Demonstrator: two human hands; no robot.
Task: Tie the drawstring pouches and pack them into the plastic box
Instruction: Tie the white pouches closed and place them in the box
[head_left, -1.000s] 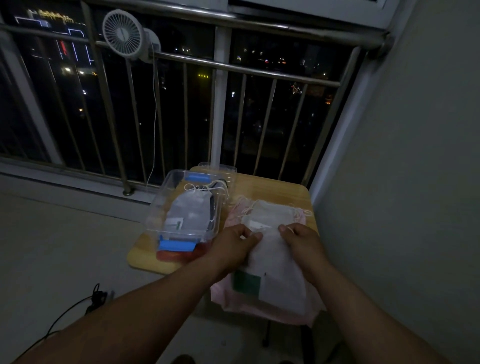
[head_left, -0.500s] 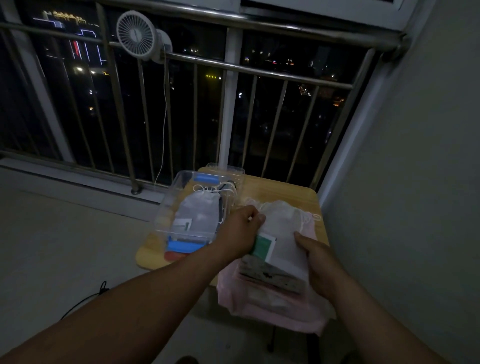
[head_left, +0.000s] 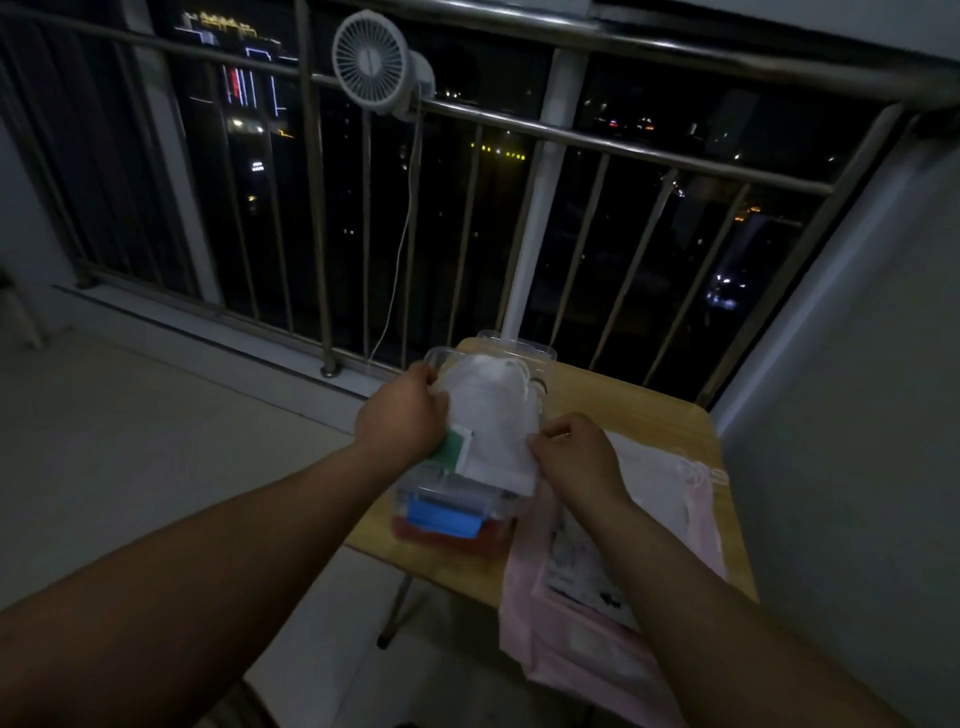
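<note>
A white drawstring pouch (head_left: 491, 421) with a green card showing at its lower left lies over the open clear plastic box (head_left: 457, 501), which has a blue latch at its near end. My left hand (head_left: 402, 415) grips the pouch's left edge. My right hand (head_left: 574, 449) pinches its lower right corner. The pouch's gathered cords point to the far end of the box. To the right, more pouches lie on the small wooden table (head_left: 649, 415): a white one (head_left: 654, 483) and pink ones (head_left: 550, 623) that hang over the near edge.
The table stands against a metal railing (head_left: 519, 130) with a small white fan (head_left: 371, 60) clipped to it and a cable hanging down. A wall (head_left: 857, 364) rises close on the right. Bare floor (head_left: 156, 441) spreads to the left.
Both hands lifted the white pouch off the pile on the right and carried it left, over the plastic box. The camera view shifted left and nearer.
</note>
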